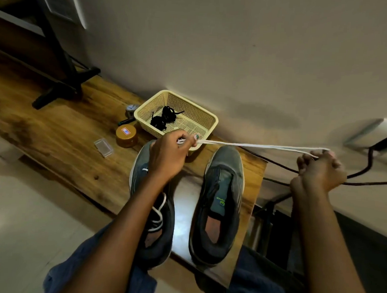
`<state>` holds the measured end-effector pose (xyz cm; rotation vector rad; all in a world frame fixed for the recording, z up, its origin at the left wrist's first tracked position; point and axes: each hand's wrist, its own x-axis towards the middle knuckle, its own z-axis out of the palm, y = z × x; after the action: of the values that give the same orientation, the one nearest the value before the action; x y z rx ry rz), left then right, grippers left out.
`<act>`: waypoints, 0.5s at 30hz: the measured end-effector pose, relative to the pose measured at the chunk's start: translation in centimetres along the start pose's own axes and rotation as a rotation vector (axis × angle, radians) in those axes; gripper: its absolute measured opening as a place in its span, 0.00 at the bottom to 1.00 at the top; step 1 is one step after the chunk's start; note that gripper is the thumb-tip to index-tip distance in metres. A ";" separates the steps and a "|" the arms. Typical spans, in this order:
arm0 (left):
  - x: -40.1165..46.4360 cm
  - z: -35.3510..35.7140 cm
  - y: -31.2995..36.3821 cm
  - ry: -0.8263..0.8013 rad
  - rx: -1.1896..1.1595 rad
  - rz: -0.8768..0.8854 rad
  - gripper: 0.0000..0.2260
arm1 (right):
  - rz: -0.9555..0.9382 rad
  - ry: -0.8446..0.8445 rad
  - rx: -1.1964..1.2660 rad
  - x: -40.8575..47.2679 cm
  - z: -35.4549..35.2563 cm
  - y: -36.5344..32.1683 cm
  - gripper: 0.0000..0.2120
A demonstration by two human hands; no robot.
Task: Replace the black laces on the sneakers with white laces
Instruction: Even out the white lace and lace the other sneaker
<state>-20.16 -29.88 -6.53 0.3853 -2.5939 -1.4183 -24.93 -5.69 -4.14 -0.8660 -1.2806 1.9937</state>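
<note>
Two grey sneakers stand side by side on the wooden table (59, 136), toes pointing away from me. The left sneaker (141, 165) has a white lace threaded in it, loose near the tongue. The right sneaker (221, 193) shows no lace. A second white lace (260, 146) is doubled and stretched taut above the shoes. My left hand (167, 153) pinches one end of it over the left shoe's toe. My right hand (320, 170) grips the other end, out past the table's right edge. Black laces (163, 119) lie bundled in a cream basket (208, 122).
A round brown tin (126, 135), a small clear plastic box (103, 147) and a small metal object (131, 109) sit left of the basket. A black stand's foot (62, 88) rests at the table's back left. Dark cables (363, 174) run from a wall socket at the right.
</note>
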 end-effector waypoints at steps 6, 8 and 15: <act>0.5 0.0 -0.7 0.067 -0.149 -0.047 0.07 | -0.013 0.090 0.030 1.7 -0.9 0.8 0.10; 0.5 0.3 -0.3 0.051 -0.299 -0.111 0.05 | 0.042 -0.044 -0.128 1.4 -0.8 1.2 0.08; -0.1 1.2 1.3 -0.206 -0.725 -0.298 0.09 | -0.380 -0.715 -0.857 -3.7 0.6 3.2 0.16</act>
<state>-20.56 -28.19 -6.10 0.5419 -1.9921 -2.4640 -23.66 -10.04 -6.17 -0.1621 -2.5744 1.4428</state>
